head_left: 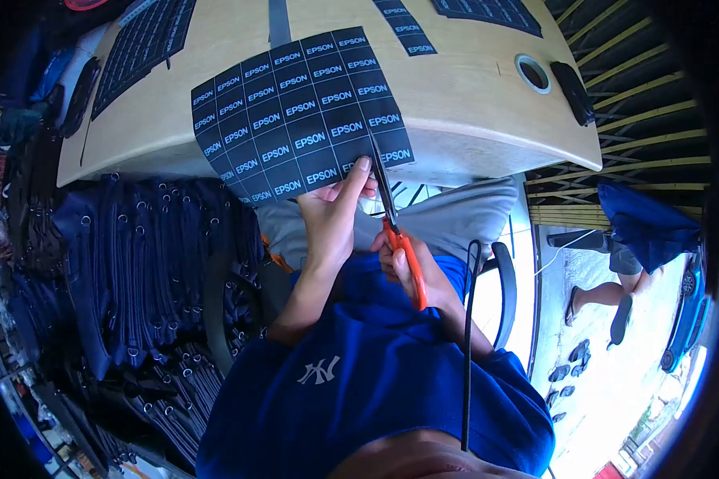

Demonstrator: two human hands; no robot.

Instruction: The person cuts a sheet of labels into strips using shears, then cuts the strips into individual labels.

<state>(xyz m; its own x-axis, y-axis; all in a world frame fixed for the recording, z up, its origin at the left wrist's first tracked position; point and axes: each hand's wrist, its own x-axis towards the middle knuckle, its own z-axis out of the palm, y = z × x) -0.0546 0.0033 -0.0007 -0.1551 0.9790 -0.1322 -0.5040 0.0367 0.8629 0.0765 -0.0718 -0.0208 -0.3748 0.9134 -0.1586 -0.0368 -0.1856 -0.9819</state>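
A black sheet (284,112) printed with a grid of white EPSON labels is held up at the table's front edge. My left hand (335,203) pinches its lower edge, thumb on top and fingers underneath. In my right hand (411,259) are scissors (411,271) with orange handles, fingers wrapped round the grips. Their dark blades point away from me and lie at the sheet's lower right part, just right of my left thumb, along the line between two label columns. How far the blades are apart is hard to make out.
On the wooden table (471,88) lie a narrow EPSON strip (407,28), more printed sheets (144,48) and a tape roll (533,73). Many dark blue straps (136,263) with metal rings hang at the left. Another person's legs (607,291) show at the right beyond a folding gate.
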